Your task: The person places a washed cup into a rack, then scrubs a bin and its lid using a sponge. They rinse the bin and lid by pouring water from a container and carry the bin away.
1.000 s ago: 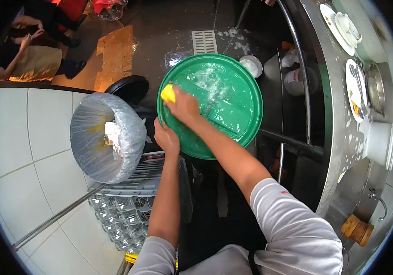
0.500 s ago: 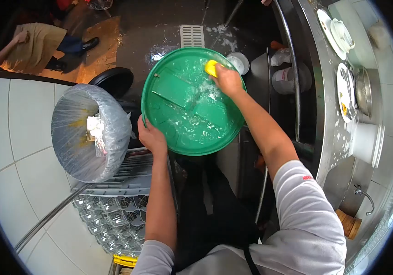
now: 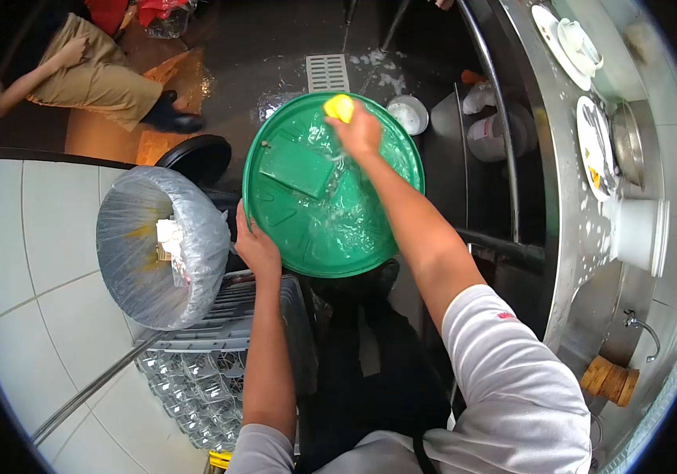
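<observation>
- From afar, I see the right hand (image 3: 360, 133) gripping a yellow sponge (image 3: 339, 108) at the far edge of a round green plastic lid (image 3: 299, 170).
- Apart from it, the left hand (image 3: 258, 245) clasps the lid's rim above the dark floor (image 3: 259, 47).
- Wiping looks underway; suds (image 3: 344, 241) lie unrinsed.
</observation>
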The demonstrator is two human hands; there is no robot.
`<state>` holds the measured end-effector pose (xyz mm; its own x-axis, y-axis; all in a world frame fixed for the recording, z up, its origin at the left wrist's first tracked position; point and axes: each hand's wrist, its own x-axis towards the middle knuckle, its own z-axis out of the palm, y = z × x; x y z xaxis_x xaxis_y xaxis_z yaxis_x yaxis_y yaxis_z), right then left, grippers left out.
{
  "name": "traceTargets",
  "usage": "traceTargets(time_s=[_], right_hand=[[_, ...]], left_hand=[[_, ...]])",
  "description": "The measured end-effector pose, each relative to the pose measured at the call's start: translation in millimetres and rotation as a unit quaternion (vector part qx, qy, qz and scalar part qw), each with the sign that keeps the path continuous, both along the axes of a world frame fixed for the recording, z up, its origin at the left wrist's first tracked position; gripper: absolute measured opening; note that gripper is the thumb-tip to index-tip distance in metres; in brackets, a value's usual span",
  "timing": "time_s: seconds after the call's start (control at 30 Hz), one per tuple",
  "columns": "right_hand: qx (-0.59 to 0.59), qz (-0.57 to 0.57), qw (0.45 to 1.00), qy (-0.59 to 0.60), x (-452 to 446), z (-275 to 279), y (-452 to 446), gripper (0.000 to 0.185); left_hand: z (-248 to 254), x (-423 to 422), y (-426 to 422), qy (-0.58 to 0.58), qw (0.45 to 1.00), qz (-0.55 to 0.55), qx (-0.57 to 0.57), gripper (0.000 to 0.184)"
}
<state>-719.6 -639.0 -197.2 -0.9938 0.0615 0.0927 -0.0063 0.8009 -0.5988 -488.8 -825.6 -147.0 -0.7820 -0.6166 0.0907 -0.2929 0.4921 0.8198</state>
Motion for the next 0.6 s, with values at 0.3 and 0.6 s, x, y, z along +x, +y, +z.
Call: traceTargets(time_s=[0.3, 0.6], right_hand=[[0.036, 0.327, 0.943, 0.052, 30.5, 8.0, -63.2, 0.043], [0.211, 0.324, 0.922, -0.011, 9.9, 15.2, 71.4, 0.043]], left_hand=[[-18.3, 14.8, -3.9, -0.013, 0.998, 0.05, -0.031, 0.038], [-20.9, 7.9, 6.5, 0.044, 0.997, 0.071, 0.002, 0.04]])
